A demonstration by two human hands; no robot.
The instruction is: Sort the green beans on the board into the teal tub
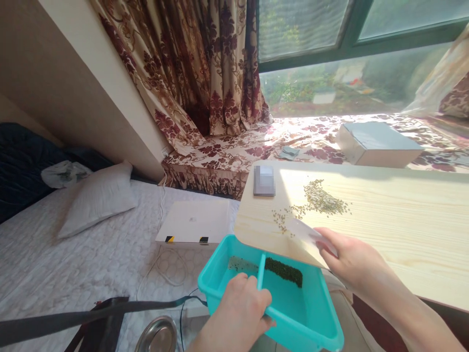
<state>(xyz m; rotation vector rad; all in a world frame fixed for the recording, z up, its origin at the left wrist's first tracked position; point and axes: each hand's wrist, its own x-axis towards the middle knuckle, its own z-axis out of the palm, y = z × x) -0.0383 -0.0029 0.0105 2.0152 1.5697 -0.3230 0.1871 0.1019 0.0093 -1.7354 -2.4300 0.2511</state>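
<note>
A turquoise two-compartment bin (293, 317) sits under the near left edge of the wooden table (395, 210). My left hand (240, 305) is closed over the bin's near rim beside its divider. Dark green grains, perhaps mung beans (284, 272), lie along the far side of the right compartment; a thin scatter of small grains (242, 264) is in the left one. My right hand (348, 254) pinches a pale, translucent flat scraper (302, 232) against the tabletop. Just beyond its edge, yellowish-green grains (324, 199) spread in a loose pile, with stragglers toward the left.
A blurred dark-edged device (264, 181) rests at the table's far left corner. Behind stands a box (381, 142) on the cloth-covered window ledge. To the left are a white box (196, 222) on the bed, a strap (110, 309) and a metal bowl (157, 335).
</note>
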